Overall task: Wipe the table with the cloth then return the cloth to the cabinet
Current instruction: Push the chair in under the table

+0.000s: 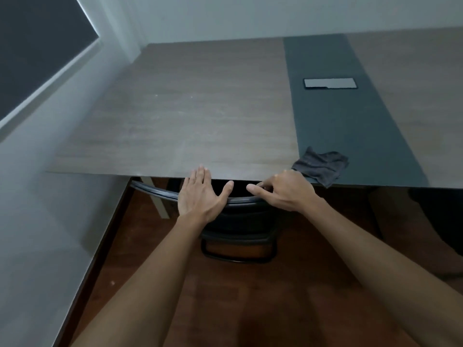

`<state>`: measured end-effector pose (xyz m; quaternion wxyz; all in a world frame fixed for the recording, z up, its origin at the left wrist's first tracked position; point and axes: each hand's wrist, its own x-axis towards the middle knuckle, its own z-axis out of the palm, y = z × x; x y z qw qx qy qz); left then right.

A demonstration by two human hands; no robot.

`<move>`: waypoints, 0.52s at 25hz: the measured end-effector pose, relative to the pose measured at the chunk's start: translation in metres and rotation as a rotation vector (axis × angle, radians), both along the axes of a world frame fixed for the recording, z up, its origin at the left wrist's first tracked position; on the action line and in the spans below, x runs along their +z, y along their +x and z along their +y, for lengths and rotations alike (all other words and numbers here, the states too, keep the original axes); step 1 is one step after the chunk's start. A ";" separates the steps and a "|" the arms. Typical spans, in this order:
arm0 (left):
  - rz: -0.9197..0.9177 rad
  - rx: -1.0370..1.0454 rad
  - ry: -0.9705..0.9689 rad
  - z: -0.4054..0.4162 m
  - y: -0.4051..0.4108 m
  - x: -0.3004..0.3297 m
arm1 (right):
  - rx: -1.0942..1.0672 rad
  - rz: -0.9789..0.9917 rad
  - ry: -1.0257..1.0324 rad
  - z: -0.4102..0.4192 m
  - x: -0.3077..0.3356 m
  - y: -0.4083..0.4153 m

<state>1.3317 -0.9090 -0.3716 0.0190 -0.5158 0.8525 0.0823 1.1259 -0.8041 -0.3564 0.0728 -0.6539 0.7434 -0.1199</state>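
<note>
1. While both hands are resting on the top rail of the chair [240,199] tucked under the tabletop [190,116], the cloth [319,166] is lying just beyond the right hand [283,190], at the near edge, one corner hanging slightly over it.
2. The cloth is looking soft and limp, so it is likely going to be light, folding and bunching under any pinch; taking it at the bunched middle or the raised fold farthest from the right hand is looking like the surest hold, with a flat palm on top for wiping.
3. It is appearing as a small dark grey rag, crumpled, with rumpled folds, sitting on the dark strip running away from the right hand.
4. The left hand [200,194] is lying open and flat, fingers spread, holding nothing; the right hand is lying half-curled on the chair rail, and it is seemingly empty, though its far fingers are partly hidden.
5. A flat dark panel [330,83] is sitting well beyond the cloth.
</note>
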 end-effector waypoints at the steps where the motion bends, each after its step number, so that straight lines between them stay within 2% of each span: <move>1: 0.001 -0.019 0.008 -0.008 -0.004 -0.001 | -0.031 0.034 -0.007 -0.006 0.000 -0.002; 5: 0.036 -0.090 0.006 -0.037 -0.009 -0.005 | -0.156 0.077 -0.008 -0.031 -0.008 -0.008; 13: 0.041 -0.131 -0.004 -0.054 -0.005 -0.008 | -0.262 0.118 0.096 -0.048 -0.013 -0.004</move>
